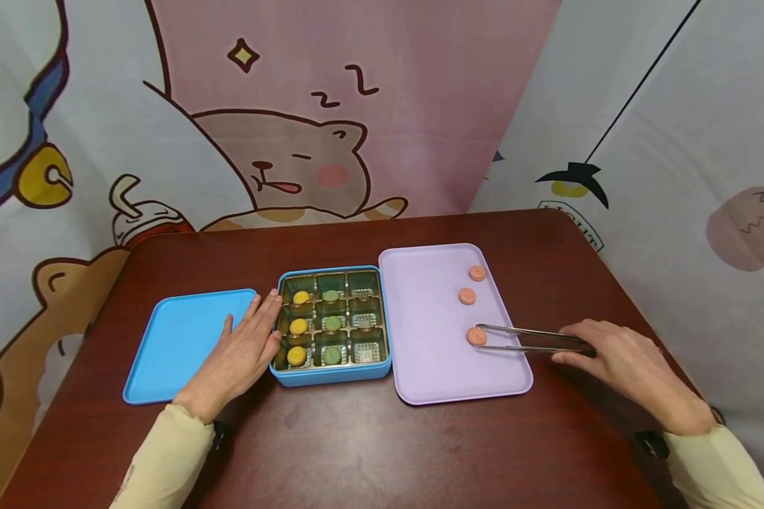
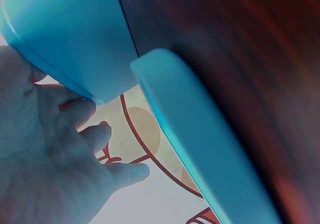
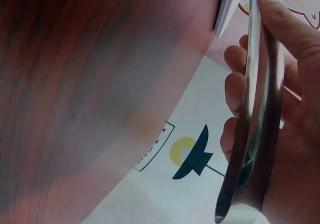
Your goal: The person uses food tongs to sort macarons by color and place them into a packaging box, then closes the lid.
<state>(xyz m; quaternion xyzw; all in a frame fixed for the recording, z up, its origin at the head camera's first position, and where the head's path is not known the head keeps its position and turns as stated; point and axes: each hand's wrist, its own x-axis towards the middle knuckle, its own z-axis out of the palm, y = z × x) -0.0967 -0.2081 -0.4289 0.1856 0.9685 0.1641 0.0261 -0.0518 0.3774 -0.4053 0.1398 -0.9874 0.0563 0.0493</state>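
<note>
My right hand (image 1: 630,360) grips a pair of metal tongs (image 1: 535,340), also seen in the right wrist view (image 3: 262,104). The tong tips stand on either side of the nearest round pink cake-like piece (image 1: 476,336) on the lilac tray (image 1: 426,367). Two more pink pieces (image 1: 467,296) lie farther back on that tray. My left hand (image 1: 238,353) rests with extended fingers against the left side of the blue box (image 1: 334,376). Inside its gold divided insert, yellow pieces (image 1: 298,326) fill the left column and green pieces (image 1: 332,324) the middle one; the right column's compartments are bare.
A blue lid (image 1: 184,332) lies flat on the brown table (image 1: 356,452), left of the box and partly under my left forearm and hand. The tray stands close against the box's right side. Behind the table hangs a cartoon-printed cloth (image 1: 446,92).
</note>
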